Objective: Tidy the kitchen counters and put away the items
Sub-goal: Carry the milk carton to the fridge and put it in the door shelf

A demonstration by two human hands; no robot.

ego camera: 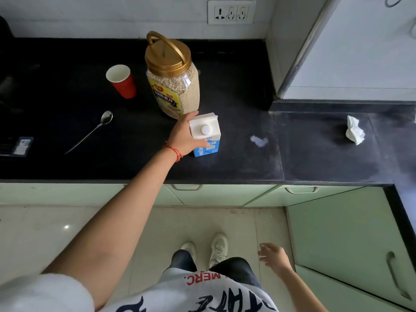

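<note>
A white and blue milk carton (pixel 208 140) with a round cap stands upright on the black counter (pixel 225 167). My left hand (pixel 183 136) wraps around its left side, thumb across the front. Just behind stands a tall clear oat jar (pixel 174 86) with a gold lid and handle. A red paper cup (pixel 122 81) sits to the left of the jar, and a long metal spoon (pixel 90 131) lies in front of the cup. My right hand (pixel 273 256) hangs low over the floor, fingers spread, holding nothing.
A small white spill (pixel 258 140) marks the counter to the right of the carton. A crumpled white tissue (pixel 354 132) lies further right. A dark flat object (pixel 22 146) sits at the left edge. Green cabinet doors (pixel 337 233) and drawer handles run below; a wall socket (pixel 231 11) is above.
</note>
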